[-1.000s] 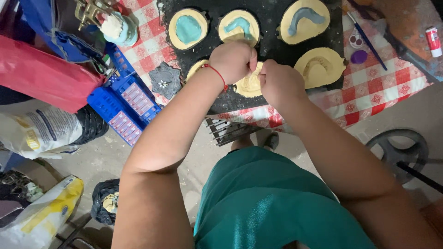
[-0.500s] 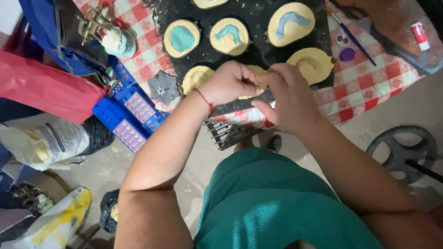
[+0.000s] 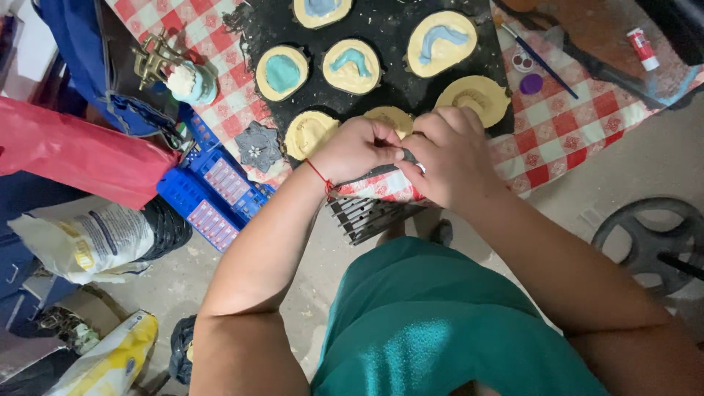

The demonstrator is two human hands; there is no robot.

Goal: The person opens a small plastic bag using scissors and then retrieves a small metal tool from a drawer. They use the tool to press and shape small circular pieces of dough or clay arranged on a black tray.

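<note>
Hands: left hand [image 3: 357, 149] and right hand [image 3: 449, 155] pinch a small grey piece [image 3: 409, 156] together above yellow mould [image 3: 390, 117]; narrow grip risks dropping or tearing it.

Upper middle of the frame: a mat [image 3: 381, 22] lies on the table cloth [image 3: 579, 139], and round moulds [image 3: 354, 66] sit on the mat in rows. At the mat's lower edge, the left hand [image 3: 352, 150] and right hand [image 3: 451, 154] meet fingertip to fingertip, over the mould [image 3: 392, 117] between two others. A brush [image 3: 539, 60] lies right of the mat, a tube [image 3: 642, 48] further right. Left of the mat stands a figurine [image 3: 191, 81]; below it a star piece [image 3: 257, 147], then a crate [image 3: 209, 194]. A sack [image 3: 88, 235] lies at the left edge, a wheel [image 3: 649, 242] at the right.
</note>
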